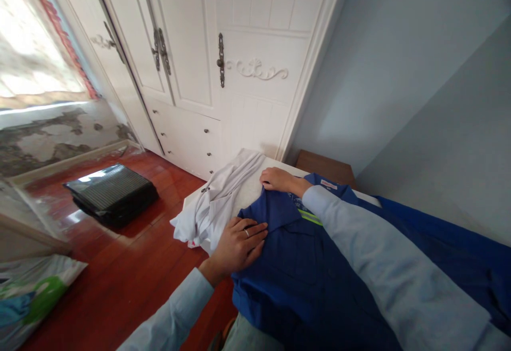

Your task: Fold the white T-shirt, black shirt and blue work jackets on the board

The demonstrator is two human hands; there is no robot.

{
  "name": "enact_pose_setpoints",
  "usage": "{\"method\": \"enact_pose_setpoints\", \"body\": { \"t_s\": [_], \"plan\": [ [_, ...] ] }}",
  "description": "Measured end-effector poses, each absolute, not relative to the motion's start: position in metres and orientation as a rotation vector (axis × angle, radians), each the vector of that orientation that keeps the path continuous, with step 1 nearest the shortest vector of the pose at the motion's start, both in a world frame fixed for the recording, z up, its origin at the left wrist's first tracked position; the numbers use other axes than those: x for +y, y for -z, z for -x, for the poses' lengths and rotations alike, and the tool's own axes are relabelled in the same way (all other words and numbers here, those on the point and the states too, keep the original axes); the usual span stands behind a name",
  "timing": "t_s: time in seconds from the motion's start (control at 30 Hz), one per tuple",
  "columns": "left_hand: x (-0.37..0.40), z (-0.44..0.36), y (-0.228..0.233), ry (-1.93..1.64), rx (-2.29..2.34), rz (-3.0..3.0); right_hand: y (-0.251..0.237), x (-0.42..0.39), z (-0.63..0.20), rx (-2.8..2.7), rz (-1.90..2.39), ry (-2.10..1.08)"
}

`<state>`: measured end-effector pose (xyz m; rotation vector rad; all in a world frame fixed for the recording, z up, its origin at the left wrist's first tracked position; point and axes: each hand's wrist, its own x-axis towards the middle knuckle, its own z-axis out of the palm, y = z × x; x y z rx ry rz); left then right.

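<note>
A dark blue work jacket (295,271) with a yellow-green reflective strip (310,217) and a white neck label (329,184) lies spread over a white surface. My left hand (240,242), a ring on one finger, rests on the jacket by its left edge with fingers stretched out over the cloth. Farther back, my right hand (277,179) is closed on a corner of the jacket, its fingertips bent down around the fabric. Beside both hands lies a crumpled white garment (217,199).
A white wardrobe (179,37) stands behind the surface. On the red wooden floor (131,282) are a black ridged case (114,191) and, at lower left, a plastic bag (43,292). A brown wooden piece (323,167) sits by the grey wall.
</note>
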<state>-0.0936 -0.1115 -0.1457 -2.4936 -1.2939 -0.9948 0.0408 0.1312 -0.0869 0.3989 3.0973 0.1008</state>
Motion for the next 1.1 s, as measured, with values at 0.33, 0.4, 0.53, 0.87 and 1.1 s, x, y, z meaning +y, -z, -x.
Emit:
{"method": "enact_pose_setpoints", "body": {
  "t_s": [0.33, 0.4, 0.53, 0.87, 1.1],
  "plan": [
    [-0.085, 0.100, 0.112, 1.201, -1.902, 2.268, 0.104, 0.139, -0.069, 3.274, -0.913, 0.264],
    [-0.074, 0.099, 0.103, 1.069, -2.161, 2.223, 0.109, 0.145, -0.081, 3.290, -1.009, 0.416],
    [-0.051, 0.096, 0.088, 0.711, -2.519, 2.202, 0.121, 0.150, -0.094, 3.241, -1.087, 0.716],
    [-0.030, 0.103, 0.085, 0.899, -2.667, 2.296, 0.130, 0.146, -0.062, 2.956, -1.732, 1.185],
    [-0.022, 0.117, 0.096, 1.167, -2.910, 2.214, 0.132, 0.147, -0.057, 2.701, -1.900, 1.784]
  ]
}}
